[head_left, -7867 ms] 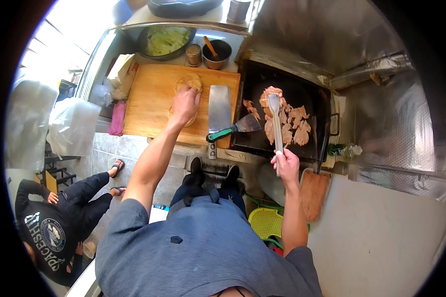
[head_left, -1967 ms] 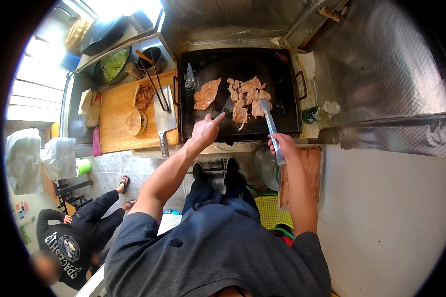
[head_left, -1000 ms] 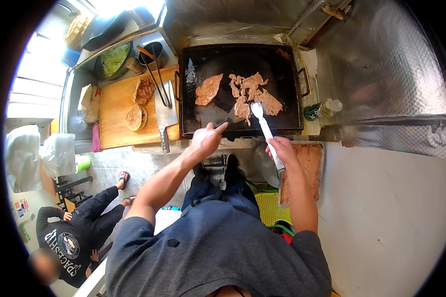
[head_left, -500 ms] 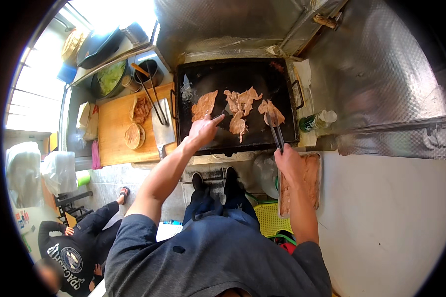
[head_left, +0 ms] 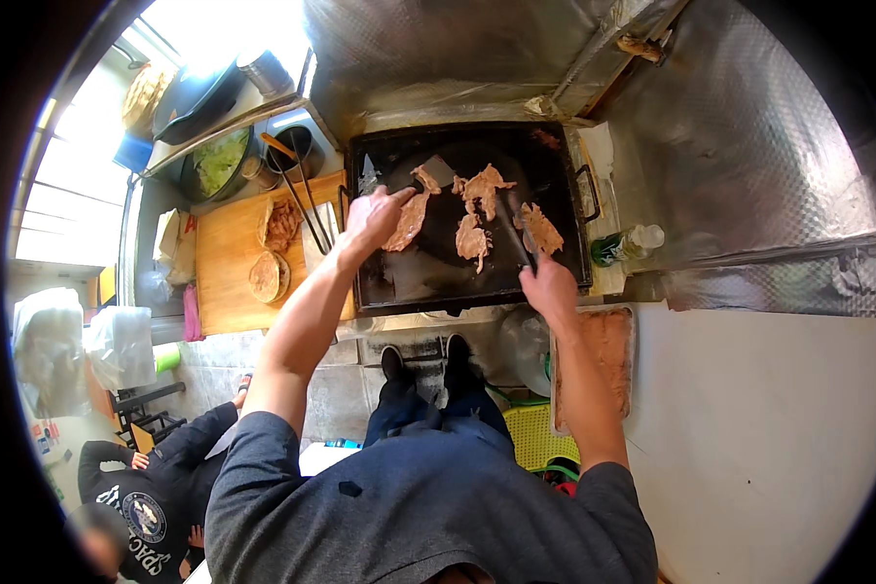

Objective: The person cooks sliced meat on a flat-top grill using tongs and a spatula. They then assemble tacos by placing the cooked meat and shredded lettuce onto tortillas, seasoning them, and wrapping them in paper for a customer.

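Observation:
My left hand (head_left: 371,222) is closed round the handle of a flat metal spatula (head_left: 439,171), its blade over the black griddle (head_left: 380,277). Beside that hand lies a long slice of meat (head_left: 408,224), with a smaller strip above it. My right hand (head_left: 551,291) grips dark tongs (head_left: 517,230), whose tips are between the middle meat (head_left: 483,188) and the right-hand slice (head_left: 543,232). Whether the tongs touch meat I cannot tell. Below the middle meat lies another piece of meat (head_left: 472,240) on the griddle.
Left of the griddle, a wooden board (head_left: 226,248) bears split flatbread (head_left: 268,277) and a cleaver partly behind my arm. Lettuce (head_left: 218,161) fills a bowl behind it. A bottle (head_left: 628,244) and a tray of raw meat (head_left: 608,350) are at right. Another person (head_left: 151,496) sits lower left.
My left hand and the spatula have moved farther up the griddle, the hand also leftward. The tongs have come off the right-hand slice and shifted left.

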Demonstrator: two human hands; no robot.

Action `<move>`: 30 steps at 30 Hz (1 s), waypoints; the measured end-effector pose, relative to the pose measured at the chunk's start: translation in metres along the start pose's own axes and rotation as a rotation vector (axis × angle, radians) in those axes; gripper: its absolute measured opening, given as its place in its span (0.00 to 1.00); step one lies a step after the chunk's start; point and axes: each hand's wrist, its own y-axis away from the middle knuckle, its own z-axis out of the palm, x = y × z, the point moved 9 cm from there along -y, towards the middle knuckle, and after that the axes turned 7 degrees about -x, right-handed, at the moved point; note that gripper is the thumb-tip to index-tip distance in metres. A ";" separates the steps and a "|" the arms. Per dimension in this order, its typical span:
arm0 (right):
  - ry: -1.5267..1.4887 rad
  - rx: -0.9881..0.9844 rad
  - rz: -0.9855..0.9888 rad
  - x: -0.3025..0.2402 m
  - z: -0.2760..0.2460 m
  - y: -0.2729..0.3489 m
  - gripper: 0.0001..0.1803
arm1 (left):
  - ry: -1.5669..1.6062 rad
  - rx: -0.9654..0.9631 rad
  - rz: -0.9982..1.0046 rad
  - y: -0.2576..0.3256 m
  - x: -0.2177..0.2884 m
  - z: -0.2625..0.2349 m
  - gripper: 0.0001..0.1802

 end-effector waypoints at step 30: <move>-0.233 0.057 -0.058 0.010 0.035 0.082 0.14 | 1.113 -0.116 -0.258 0.106 0.028 0.076 0.27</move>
